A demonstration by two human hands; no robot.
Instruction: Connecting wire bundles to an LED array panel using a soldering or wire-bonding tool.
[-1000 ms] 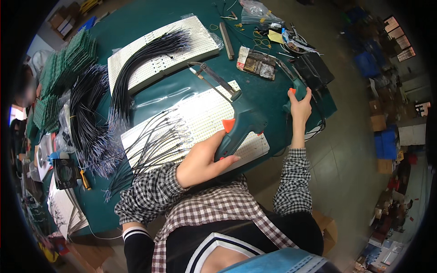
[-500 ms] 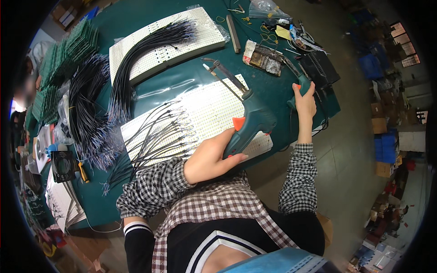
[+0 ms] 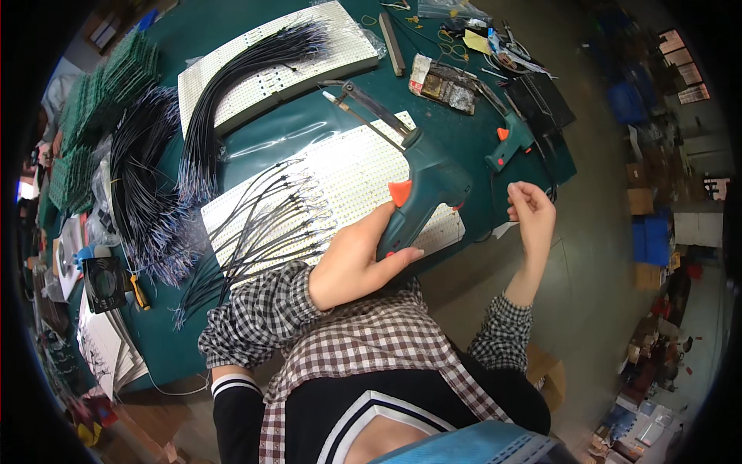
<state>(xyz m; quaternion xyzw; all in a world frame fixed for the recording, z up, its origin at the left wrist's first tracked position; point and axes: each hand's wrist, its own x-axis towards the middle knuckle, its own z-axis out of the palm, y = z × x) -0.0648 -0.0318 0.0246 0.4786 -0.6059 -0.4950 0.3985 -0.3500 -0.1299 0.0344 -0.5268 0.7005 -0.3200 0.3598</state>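
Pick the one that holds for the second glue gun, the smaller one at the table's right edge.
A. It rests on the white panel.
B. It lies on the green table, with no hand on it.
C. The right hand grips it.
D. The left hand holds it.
B: the smaller glue gun lies on the green table, while the right hand hangs apart from it, below.

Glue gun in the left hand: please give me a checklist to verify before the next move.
1. Left hand grips the glue gun handle firmly: ok.
2. Finger off the orange trigger: ok.
3. Nozzle on the white LED panel: cannot tell.
4. Right hand away from the nozzle: ok.
5. Second glue gun lies apart on the green table: ok.
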